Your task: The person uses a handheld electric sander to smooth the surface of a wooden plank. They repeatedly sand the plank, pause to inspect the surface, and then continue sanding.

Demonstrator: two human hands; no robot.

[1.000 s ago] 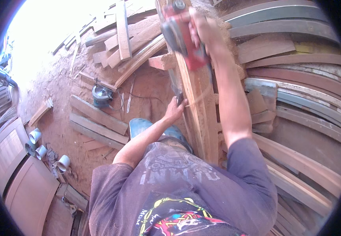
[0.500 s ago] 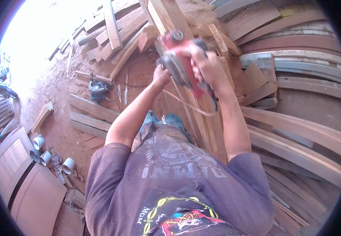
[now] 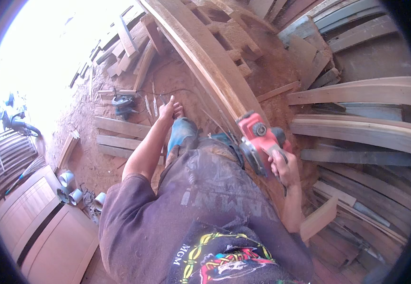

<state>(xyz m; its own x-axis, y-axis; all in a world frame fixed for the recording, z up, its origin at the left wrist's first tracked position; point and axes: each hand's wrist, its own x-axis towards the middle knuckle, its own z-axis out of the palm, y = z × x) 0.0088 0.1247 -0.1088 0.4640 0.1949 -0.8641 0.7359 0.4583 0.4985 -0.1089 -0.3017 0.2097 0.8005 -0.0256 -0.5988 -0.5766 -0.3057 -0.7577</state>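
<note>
My right hand (image 3: 285,165) is closed around the rear handle of a red electric hand planer (image 3: 258,128). The planer sits at the near end of a long wooden beam (image 3: 215,78), close to my right side; whether its sole touches the wood, I cannot tell. The beam runs away toward the far left, its narrow edge pale and freshly smooth. Away from the tool, my left hand (image 3: 171,111) hovers above my blue-trousered knee, holding nothing, thumb and fingers apart.
A blue circular saw (image 3: 124,105) lies on the dusty floor at left, beside loose boards (image 3: 122,130). Mortised timbers (image 3: 222,40) lie beyond the beam. Stacked planks (image 3: 357,128) crowd the right. Door panels (image 3: 61,236) and white cups (image 3: 76,195) are at lower left.
My left hand has come off the planer and moved left, near my knee. My right hand has drawn the planer back toward my body. The view has shifted too.
</note>
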